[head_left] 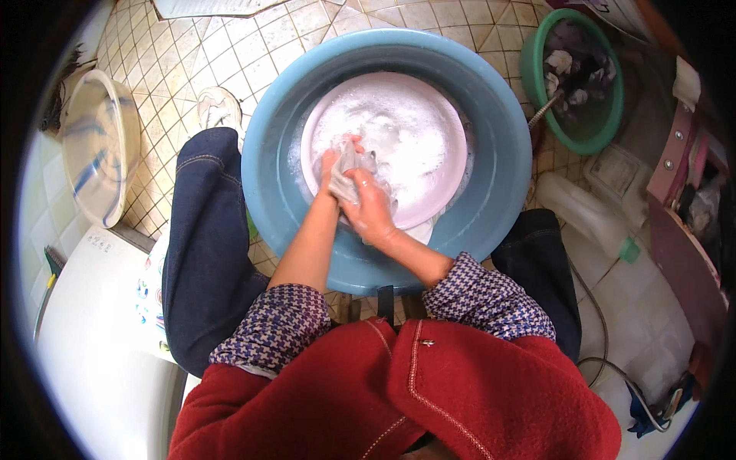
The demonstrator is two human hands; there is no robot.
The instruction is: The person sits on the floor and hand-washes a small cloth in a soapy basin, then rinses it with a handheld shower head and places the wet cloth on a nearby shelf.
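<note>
Both my hands meet over the left part of a pink basin [452, 176] full of white suds [406, 123]. The basin sits inside a large blue tub [498, 192] between my knees. A wet, whitish cloth [349, 172] is bunched between my hands. My left hand [330, 165] grips it from the left, partly hidden behind the cloth. My right hand [368, 207] is closed on it from the right, thumb on top. More pale cloth [422, 230] hangs at the basin's near rim.
A green basin [533, 69] with dark and white wet clothes stands at the far right, with a shower hose [543, 110] by it. A cream basin with blue streaks [100, 146] leans at the left. A translucent jug [583, 211] lies on the right, near a grey hose [602, 322].
</note>
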